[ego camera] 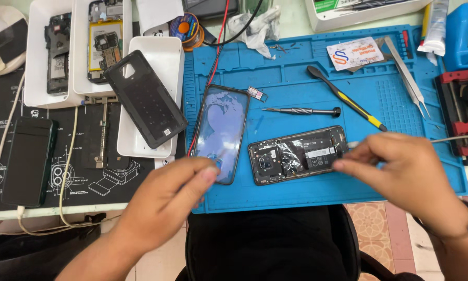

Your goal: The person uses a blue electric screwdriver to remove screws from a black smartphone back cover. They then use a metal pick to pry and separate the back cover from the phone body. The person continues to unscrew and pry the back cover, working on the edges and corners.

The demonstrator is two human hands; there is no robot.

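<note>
Hovering hands point(163, 195) over opened phone point(298, 154)

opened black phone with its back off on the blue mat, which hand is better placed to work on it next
Right. The right hand has its fingertips pinched at the opened black phone, touching its right end. The left hand sits by the blue-backed rear cover.

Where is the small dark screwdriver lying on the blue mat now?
In the head view, the screwdriver lies flat near the middle of the blue mat, just above the opened phone and right of the detached back cover.
</note>
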